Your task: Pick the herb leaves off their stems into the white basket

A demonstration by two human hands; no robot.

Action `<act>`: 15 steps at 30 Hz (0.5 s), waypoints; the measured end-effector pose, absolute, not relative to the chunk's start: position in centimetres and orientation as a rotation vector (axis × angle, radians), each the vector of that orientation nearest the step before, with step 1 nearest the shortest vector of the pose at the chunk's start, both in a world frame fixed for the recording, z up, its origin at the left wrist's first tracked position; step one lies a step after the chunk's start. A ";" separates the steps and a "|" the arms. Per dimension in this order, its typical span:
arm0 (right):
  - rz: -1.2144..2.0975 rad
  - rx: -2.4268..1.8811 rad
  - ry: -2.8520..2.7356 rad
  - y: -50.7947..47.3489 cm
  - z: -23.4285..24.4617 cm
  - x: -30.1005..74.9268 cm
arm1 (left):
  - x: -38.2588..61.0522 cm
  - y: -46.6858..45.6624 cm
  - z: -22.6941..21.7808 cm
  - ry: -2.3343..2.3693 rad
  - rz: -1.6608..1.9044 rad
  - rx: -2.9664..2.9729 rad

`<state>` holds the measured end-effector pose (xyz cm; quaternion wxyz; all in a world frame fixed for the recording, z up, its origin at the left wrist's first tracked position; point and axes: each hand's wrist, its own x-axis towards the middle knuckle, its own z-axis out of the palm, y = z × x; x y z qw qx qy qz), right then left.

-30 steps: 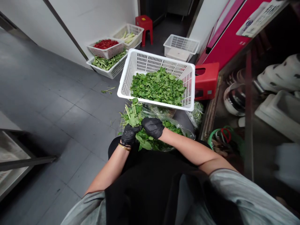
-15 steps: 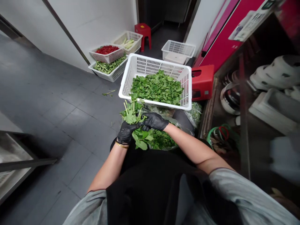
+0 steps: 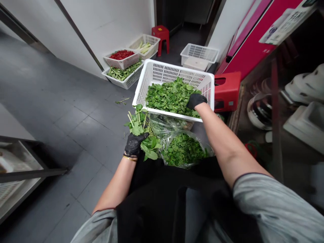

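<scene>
My left hand, in a black glove, is closed around a bunch of leafy greens with pale stems sticking up. My right hand, gloved the same way, reaches into the right side of a white plastic basket. Picked green leaves cover the basket's bottom, and the right fingers are hidden down among them. Below the basket, close to my lap, a clear plastic bag stands open with more greens inside.
A red stool stands right of the basket. Farther back are baskets of red chillies, green beans and pale stalks, another red stool and a white basket. Shelving runs along the right; a metal rack is at lower left.
My right hand has left the bunch beside my left hand and moved right and forward into the basket. The left hand keeps hold of the greens. The view has shifted slightly.
</scene>
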<state>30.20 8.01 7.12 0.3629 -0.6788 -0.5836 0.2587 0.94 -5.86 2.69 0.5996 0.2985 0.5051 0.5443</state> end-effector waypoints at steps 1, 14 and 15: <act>0.704 -1.722 -1.525 7.7 6.4 29.1 | 1.0 -5.7 2.6 1.196 1.277 0.699; 1.685 -1.008 -1.772 -1.0 0.5 15.4 | -0.1 -6.0 0.6 1.199 1.276 0.786; 1.732 -0.997 -1.720 -1.2 0.6 15.5 | -0.2 -6.2 0.7 1.193 1.268 0.802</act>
